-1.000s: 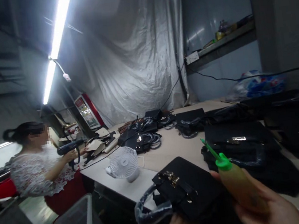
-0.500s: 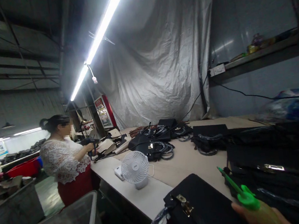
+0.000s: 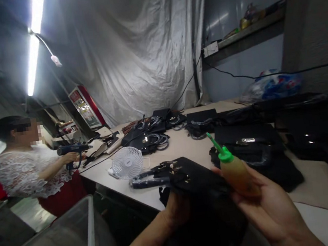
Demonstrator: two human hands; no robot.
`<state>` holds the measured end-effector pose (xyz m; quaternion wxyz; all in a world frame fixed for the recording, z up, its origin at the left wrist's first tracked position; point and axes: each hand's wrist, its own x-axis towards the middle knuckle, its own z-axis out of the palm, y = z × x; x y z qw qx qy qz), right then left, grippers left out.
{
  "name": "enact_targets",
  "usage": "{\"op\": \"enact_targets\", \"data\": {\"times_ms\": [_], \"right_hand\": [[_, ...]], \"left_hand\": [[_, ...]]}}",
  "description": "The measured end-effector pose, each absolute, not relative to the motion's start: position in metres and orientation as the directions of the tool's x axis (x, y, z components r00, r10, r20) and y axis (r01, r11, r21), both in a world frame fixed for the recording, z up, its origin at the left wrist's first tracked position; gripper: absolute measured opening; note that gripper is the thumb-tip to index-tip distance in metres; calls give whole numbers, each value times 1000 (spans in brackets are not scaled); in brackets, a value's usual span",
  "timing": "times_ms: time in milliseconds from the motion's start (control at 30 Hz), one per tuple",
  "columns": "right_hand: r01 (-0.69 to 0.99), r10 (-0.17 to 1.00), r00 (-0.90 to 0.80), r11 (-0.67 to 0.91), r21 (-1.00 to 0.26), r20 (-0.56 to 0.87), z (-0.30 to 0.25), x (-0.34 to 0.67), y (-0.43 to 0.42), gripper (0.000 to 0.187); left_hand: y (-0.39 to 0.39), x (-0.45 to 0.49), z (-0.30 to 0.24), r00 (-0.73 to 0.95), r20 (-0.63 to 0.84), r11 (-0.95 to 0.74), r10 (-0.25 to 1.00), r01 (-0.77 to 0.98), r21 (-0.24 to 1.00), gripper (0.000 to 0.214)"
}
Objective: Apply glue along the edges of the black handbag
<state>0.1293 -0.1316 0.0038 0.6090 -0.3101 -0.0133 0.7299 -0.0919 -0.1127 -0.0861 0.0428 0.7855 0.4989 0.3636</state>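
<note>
In my right hand [image 3: 276, 209] is a small squeeze bottle [image 3: 236, 174] of amber liquid, with a green cap and a thin green nozzle tilted up to the left. My fingers wrap round its body. My left hand [image 3: 177, 209] grips the near side of a black handbag [image 3: 199, 176], its fingertips hidden by the bag. Gold-coloured fittings show on the bag, and its plastic-wrapped handle [image 3: 150, 182] points left. The lower part of the bag is dark and hard to make out.
More black handbags [image 3: 245, 132] lie across the table [image 3: 181, 143]. A white fan [image 3: 127, 163] stands near its left edge. At left, a co-worker [image 3: 33, 168] holds a heat gun [image 3: 72, 148]. A grey bin [image 3: 91, 229] stands near me, lower left.
The view has swung right and down. My left hand has come into sight on the handbag, which has tilted. The bottle now shows whole in my right hand; the co-worker's tool is raised.
</note>
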Motion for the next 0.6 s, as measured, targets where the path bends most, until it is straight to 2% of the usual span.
{"op": "enact_targets", "data": {"times_ms": [33, 100, 167, 200, 267, 367, 500, 600], "right_hand": [[-887, 902, -64, -247, -390, -426, 10, 127, -132, 28], [-889, 911, -67, -239, -390, -408, 15, 124, -132, 29], [-884, 915, -84, -252, -394, -395, 11, 122, -133, 28], [-880, 915, -96, -262, -397, -392, 9, 119, -135, 27], [-878, 912, -115, -279, -388, -394, 6, 113, -138, 25], [-903, 906, -142, -284, -324, -399, 5, 100, -146, 25], [-903, 897, -194, -322, -286, -398, 6, 93, -153, 24], [-887, 911, -189, -319, -335, -368, 2, 100, -149, 25]], "left_hand": [[-111, -92, -81, 297, 522, -546, 800, 722, 425, 44], [-110, -90, -68, 427, 505, -634, 750, 680, 368, 71], [-112, -84, -58, 500, 509, -678, 701, 688, 258, 98], [-113, -82, -56, 505, 521, -673, 688, 712, 198, 99], [-115, -78, -60, 485, 560, -634, 672, 767, 97, 77], [-113, -85, -81, 424, 631, -564, 650, 825, 27, 45], [-107, -106, -104, 364, 710, -561, 603, 826, 53, 38], [-112, -117, -103, 342, 806, -554, 483, 832, -21, 33]]}}
